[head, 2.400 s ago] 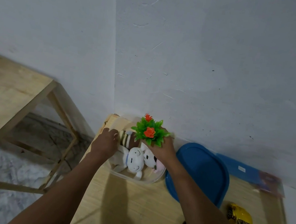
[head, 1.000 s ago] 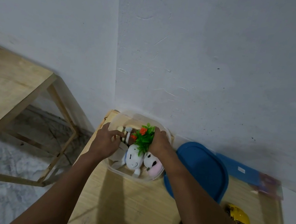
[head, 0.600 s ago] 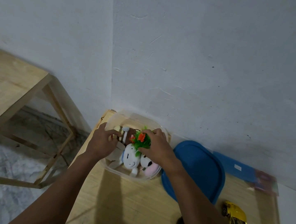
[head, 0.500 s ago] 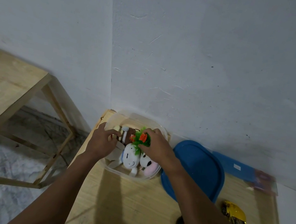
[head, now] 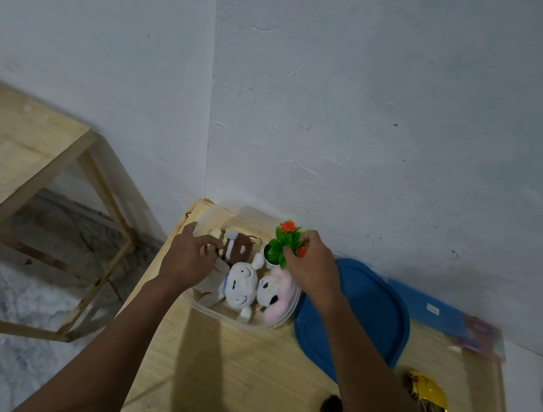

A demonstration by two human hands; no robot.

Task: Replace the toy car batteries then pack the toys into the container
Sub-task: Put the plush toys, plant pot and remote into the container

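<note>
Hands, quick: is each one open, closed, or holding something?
Left hand: fingers curled against the brown plush toy; a grip cannot be told.
Right hand: closed, pinching the small plastic plant.

**Plastic plant lifted back out of the toys**

Half a second ago the right hand had the small green plastic plant with orange flowers pressed low between the plush toys inside the clear plastic container. Now that hand has drawn toward the container's far right corner, pinching the leaves. The plant rides higher and tilted, its top flower above the container's far rim and its white pot showing just behind the white plush toy.
</note>
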